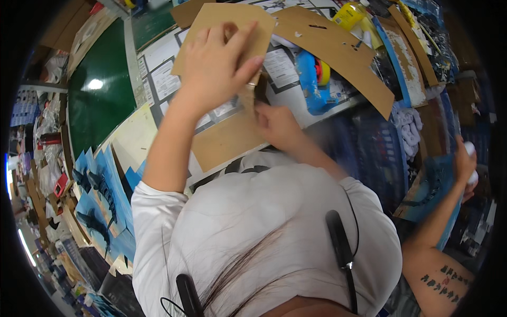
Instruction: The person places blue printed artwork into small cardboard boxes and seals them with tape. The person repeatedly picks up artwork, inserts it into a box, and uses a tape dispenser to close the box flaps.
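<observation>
My left hand (216, 65) lies palm down on a tan cardboard panel (241, 18), fingers apart and thumb pointing right. A narrow brown strip (248, 99), perhaps tape or a cardboard flap, hangs below the panel near my left thumb. My right hand (279, 123) has its fingers curled at the strip's lower end and seems to pinch it; the fingertips are partly hidden. Under both hands, a flat cardboard piece (225, 138) rests at the near edge of the table (158, 107), whose top has printed sheets under a clear cover.
Right of my hands stand a blue tape dispenser (317, 85), a long cardboard sheet (328, 43) and a yellow bottle (350, 16). Blue panels with dark shark-like figures (101, 202) are at left. At far right, another person's hand (464, 162) holds a white object beside a blue panel (425, 190).
</observation>
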`<state>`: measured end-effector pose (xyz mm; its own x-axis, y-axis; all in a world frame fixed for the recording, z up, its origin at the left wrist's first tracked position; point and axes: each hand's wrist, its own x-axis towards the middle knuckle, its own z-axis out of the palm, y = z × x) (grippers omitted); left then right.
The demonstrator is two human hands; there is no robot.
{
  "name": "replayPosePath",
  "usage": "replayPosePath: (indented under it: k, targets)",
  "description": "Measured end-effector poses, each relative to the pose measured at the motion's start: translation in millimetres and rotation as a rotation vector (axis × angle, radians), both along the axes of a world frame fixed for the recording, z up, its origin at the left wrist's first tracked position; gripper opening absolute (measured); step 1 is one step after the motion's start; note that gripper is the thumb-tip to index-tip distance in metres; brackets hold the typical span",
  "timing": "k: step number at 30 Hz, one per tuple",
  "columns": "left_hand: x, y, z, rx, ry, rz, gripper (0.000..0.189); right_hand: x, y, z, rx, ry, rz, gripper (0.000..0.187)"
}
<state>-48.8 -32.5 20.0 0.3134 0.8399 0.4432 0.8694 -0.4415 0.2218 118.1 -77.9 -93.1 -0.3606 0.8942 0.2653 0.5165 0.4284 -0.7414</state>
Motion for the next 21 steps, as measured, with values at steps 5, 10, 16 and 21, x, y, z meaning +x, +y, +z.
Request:
replayPosePath:
  k: [5,10,16,21]
  targets:
    - [-29.7,31.1,5.6,-0.084,0.125,-0.388,0.049,84.6,22.4,-34.2,0.019,0.372,-0.563,0.022]
    - [3.9,54.1,20.2,-0.296,-0.026,-0.592,0.046,169.1,58.5,-73.7,-0.433,0.154,-0.395,0.025]
    - [16.2,47.0,1.5,-0.008,0.297,-0.391,0.043,144.8,28.3,-61.0,-0.282,0.375,-0.482,0.025]
    - [20.0,53.2,-3.0,-0.046,0.171,-0.446,0.038,147.6,-1.1,-65.2,-0.393,-0.809,-0.699,0.024]
